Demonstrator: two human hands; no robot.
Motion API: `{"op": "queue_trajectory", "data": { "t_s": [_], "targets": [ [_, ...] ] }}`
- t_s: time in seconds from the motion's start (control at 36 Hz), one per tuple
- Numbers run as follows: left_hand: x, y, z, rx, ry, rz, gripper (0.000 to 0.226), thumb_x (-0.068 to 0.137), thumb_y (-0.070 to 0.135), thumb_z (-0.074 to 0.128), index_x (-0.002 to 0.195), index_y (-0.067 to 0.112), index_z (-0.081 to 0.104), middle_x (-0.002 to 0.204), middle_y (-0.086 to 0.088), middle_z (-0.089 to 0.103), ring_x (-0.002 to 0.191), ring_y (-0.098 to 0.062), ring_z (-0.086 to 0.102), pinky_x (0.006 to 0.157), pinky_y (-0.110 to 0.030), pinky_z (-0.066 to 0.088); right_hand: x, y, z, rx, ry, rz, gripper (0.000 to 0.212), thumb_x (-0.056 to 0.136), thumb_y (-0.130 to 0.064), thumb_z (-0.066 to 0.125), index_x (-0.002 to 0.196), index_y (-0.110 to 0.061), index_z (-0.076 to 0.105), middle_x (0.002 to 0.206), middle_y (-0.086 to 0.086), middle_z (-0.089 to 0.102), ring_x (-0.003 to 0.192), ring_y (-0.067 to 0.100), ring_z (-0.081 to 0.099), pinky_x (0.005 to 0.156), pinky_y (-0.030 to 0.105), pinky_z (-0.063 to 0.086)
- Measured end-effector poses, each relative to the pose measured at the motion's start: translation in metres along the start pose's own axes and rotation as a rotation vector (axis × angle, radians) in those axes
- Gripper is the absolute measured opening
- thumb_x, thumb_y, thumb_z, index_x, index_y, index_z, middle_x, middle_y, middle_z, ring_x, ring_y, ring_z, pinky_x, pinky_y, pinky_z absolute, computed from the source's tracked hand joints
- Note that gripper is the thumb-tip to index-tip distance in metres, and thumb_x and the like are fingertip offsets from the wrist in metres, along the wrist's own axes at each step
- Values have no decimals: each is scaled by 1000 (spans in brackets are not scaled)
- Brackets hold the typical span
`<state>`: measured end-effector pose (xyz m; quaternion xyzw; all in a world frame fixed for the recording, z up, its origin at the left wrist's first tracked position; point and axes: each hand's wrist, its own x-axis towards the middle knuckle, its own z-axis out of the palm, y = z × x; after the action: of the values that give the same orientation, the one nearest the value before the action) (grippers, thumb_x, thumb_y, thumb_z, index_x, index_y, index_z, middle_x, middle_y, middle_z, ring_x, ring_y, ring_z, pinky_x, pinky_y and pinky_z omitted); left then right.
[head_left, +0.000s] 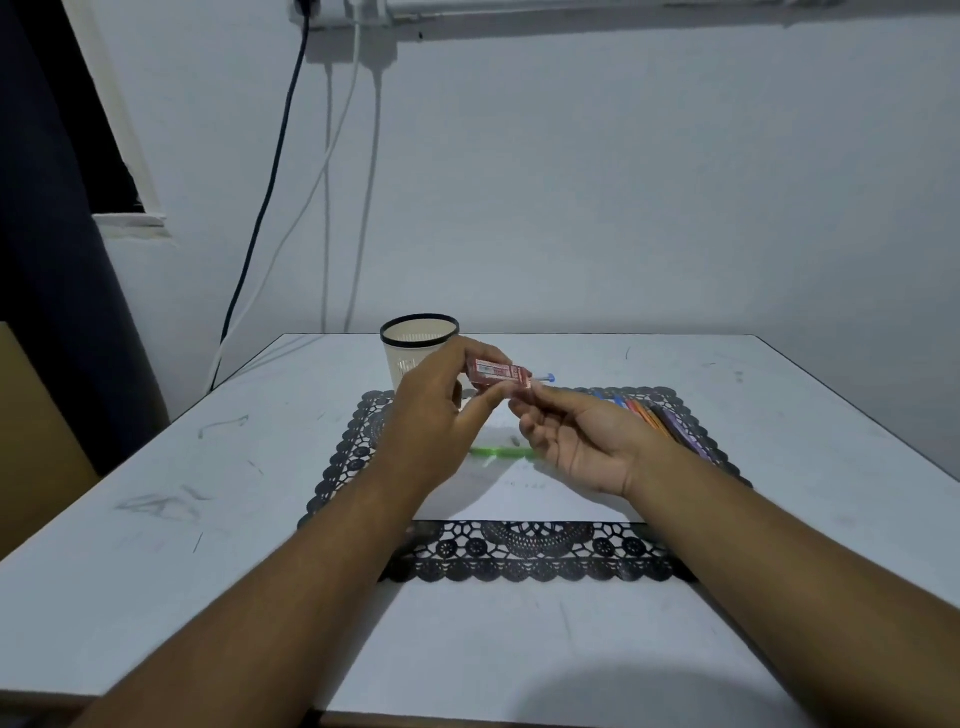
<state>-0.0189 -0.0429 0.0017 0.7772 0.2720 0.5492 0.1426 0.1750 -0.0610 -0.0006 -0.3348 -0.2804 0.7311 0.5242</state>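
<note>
One red box (498, 373), left grip (436, 410) around top, right grip (576, 441) at end

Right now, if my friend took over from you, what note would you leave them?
Left hand grips the small red box above the mat; right hand pinches its right end.
Green pen lies on the white paper; coloured pens lie right; the cup stands behind.
Done: box picked up. Left: probably opening it; whether it is open, I cannot tell.

Print on the small red box (498, 375) is unreadable.
</note>
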Motion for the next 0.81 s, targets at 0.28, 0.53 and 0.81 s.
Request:
{"op": "queue_trajectory", "data": {
  "t_s": [0.28,0.53,0.81],
  "targets": [
    [-1,-9,-1,76,-50,-18,16,96,32,73,109,35,64,101,19,71,79,2,62,64,-8,41,0,1,0,-13,-25,-2,19,84,-9,70,96,5,76,90,16,75,63,17,70,52,22,59],
    [-1,-6,2,74,-68,-69,17,96,41,71,108,32,62,95,9,71,82,-17,64,65,-38,50,0,2,0,-32,-35,9,20,90,-9,68,101,5,76,98,19,76,66,18,71,57,23,60],
    [-1,-3,0,163,-74,-47,17,97,37,72,109,30,63,95,11,69,81,-13,58,67,-36,49,-1,2,0,-17,-20,15,22,101,-7,60,95,4,78,94,17,76,64,18,72,56,23,60]
  ]
}}
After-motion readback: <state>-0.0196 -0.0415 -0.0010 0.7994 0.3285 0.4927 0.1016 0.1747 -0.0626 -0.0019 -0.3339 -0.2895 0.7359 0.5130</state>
